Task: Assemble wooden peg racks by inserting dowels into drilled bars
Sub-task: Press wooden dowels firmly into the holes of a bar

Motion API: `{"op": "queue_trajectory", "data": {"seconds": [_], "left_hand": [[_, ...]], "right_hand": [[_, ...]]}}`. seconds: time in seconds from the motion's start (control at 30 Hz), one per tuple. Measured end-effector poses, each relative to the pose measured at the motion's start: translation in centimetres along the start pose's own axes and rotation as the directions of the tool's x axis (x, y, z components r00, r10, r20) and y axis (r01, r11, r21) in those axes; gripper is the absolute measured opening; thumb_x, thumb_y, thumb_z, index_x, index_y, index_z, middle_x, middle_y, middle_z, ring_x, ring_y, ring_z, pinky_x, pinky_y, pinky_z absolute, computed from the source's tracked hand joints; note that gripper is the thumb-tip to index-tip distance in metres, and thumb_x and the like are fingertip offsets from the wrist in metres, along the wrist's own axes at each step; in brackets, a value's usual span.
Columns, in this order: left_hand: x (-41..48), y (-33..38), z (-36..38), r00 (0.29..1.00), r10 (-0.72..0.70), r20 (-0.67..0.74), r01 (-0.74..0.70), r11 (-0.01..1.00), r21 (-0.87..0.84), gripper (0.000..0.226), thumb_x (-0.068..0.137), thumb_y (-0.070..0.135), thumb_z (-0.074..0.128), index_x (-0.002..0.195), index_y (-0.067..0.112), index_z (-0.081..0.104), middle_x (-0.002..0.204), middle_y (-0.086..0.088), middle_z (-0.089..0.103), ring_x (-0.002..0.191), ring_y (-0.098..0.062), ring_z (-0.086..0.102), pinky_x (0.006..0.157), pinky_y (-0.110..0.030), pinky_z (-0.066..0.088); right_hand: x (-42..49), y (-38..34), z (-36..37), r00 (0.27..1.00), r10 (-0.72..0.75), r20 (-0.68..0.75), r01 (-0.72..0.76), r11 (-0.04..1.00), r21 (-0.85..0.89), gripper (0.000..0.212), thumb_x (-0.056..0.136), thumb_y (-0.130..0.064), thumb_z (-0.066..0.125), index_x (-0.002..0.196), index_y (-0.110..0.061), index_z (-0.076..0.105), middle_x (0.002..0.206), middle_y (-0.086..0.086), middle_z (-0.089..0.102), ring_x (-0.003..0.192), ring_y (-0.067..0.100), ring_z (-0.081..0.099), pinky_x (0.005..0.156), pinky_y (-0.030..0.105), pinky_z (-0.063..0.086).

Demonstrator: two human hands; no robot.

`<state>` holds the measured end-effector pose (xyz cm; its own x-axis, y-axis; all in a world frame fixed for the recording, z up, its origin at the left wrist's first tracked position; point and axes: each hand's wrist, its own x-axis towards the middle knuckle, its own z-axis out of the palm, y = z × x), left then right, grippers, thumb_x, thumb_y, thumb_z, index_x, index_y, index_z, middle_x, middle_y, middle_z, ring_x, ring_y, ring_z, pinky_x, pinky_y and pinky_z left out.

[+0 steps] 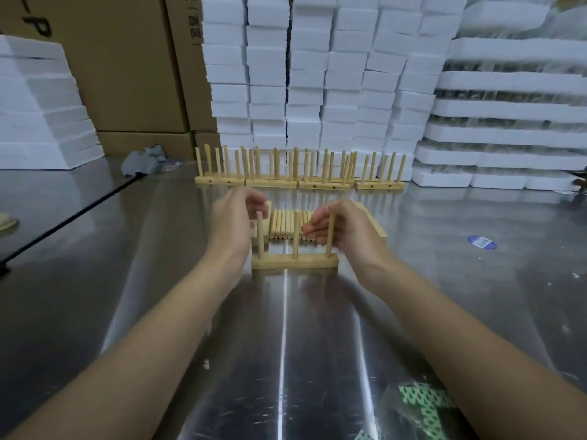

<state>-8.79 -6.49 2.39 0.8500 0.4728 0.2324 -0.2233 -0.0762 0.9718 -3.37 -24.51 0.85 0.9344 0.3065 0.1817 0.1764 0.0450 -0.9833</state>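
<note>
A drilled wooden bar point(294, 261) lies on the metal table in front of me with three dowels standing in it: left point(259, 236), middle point(296, 236) and right point(330, 233). My left hand point(233, 222) hovers blurred beside the left dowel, fingers loosely curled with nothing visible in them. My right hand point(341, 228) is just behind the right dowel, fingers relaxed and pointing left, and I cannot tell whether it touches it. Behind the bar lies a row of loose dowels point(287, 227), with more wooden bars point(374, 222) partly hidden by my right hand.
Several finished peg racks point(298, 173) stand in a line at the back of the table point(286, 344). White foam boxes point(333, 74) and cardboard cartons point(127, 58) are stacked behind. A grey rag point(144, 160) lies back left, a plastic bag point(413, 408) near right.
</note>
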Motion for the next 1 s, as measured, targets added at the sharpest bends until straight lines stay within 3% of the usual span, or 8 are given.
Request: {"op": "queue_trajectory", "data": {"seconds": [0.13,0.27,0.33,0.43,0.53,0.7,0.83,1.0], "left_hand": [[-0.2,-1.6,1.3,0.998,-0.053,0.025,0.055,0.997,-0.058,0.029,0.104,0.011,0.043,0.085,0.011,0.065,0.059,0.002,0.058,0.056,-0.014,0.058,0.06,-0.03,0.047],[-0.5,-1.7,2.3,0.996,-0.087,0.01,0.088,0.991,-0.102,0.029,0.106,0.006,0.034,0.088,0.015,0.054,0.05,0.009,0.039,0.046,-0.01,0.032,0.044,-0.025,0.026],[-1.0,-1.6,3.1,0.994,-0.093,-0.061,0.082,0.983,-0.164,0.024,0.106,0.013,0.036,0.087,0.016,0.051,0.051,0.009,0.038,0.046,-0.009,0.03,0.043,-0.024,0.024],[-1.9,-1.8,3.9,0.988,-0.012,-0.154,-0.024,0.973,-0.229,0.018,0.092,0.026,0.044,0.077,0.016,0.047,0.057,0.001,0.036,0.049,-0.011,0.03,0.047,-0.026,0.024],[-2.4,-2.0,4.2,0.979,0.035,-0.202,-0.081,0.971,-0.226,0.019,0.08,0.024,0.041,0.063,0.019,0.035,0.057,0.001,0.034,0.054,-0.015,0.029,0.051,-0.034,0.021],[-2.1,-1.8,4.6,0.956,0.082,-0.282,-0.103,0.993,-0.061,0.027,0.089,0.029,0.035,0.064,0.019,0.034,0.059,0.002,0.038,0.057,-0.015,0.035,0.056,-0.035,0.027],[-1.4,-2.4,4.4,0.952,0.135,-0.274,-0.11,0.989,0.102,0.037,0.107,0.018,0.034,0.071,0.019,0.037,0.064,0.005,0.041,0.053,-0.002,0.042,0.051,-0.02,0.032],[-1.0,-2.2,4.6,0.961,0.052,-0.273,-0.05,0.999,0.015,0.039,0.1,0.029,0.044,0.064,0.018,0.037,0.055,0.009,0.039,0.053,-0.011,0.036,0.053,-0.028,0.032]], "right_hand": [[0.4,-0.7,1.8,0.992,-0.012,-0.124,0.019,0.998,0.062,0.032,0.095,-0.004,0.034,0.082,-0.01,0.063,0.075,0.008,0.076,0.068,0.019,0.071,0.064,0.026,0.055],[1.0,-0.6,2.7,0.963,0.024,-0.268,-0.001,0.996,0.085,0.025,0.091,-0.006,0.033,0.076,-0.018,0.049,0.053,-0.005,0.046,0.05,0.014,0.038,0.051,0.028,0.033],[1.0,-0.4,3.4,0.949,0.038,-0.314,-0.023,0.998,0.053,0.022,0.091,-0.013,0.033,0.073,-0.021,0.045,0.053,-0.008,0.035,0.052,0.014,0.027,0.053,0.031,0.024],[0.8,-0.6,4.0,0.941,0.011,-0.337,-0.01,1.0,0.004,0.018,0.082,-0.029,0.031,0.067,-0.023,0.04,0.054,-0.009,0.033,0.054,0.013,0.026,0.055,0.033,0.023],[0.7,-0.7,4.1,0.948,0.008,-0.318,-0.009,1.0,-0.002,0.031,0.094,-0.03,0.028,0.064,-0.023,0.036,0.054,-0.009,0.03,0.052,0.013,0.023,0.055,0.034,0.022],[0.8,-1.1,4.0,0.949,0.04,-0.312,-0.048,0.999,-0.018,0.034,0.099,-0.029,0.037,0.065,-0.025,0.032,0.057,-0.008,0.029,0.053,0.013,0.023,0.058,0.037,0.022],[0.7,-0.8,5.6,0.885,-0.085,-0.459,0.014,0.988,-0.156,0.042,0.093,-0.032,0.053,0.059,-0.025,0.03,0.047,-0.013,0.029,0.044,0.008,0.024,0.055,0.032,0.026],[1.3,0.4,6.3,0.797,-0.156,-0.583,0.063,0.982,-0.178,0.041,0.088,-0.023,0.062,0.057,-0.023,0.036,0.048,-0.01,0.031,0.046,0.007,0.026,0.05,0.025,0.033]]}}
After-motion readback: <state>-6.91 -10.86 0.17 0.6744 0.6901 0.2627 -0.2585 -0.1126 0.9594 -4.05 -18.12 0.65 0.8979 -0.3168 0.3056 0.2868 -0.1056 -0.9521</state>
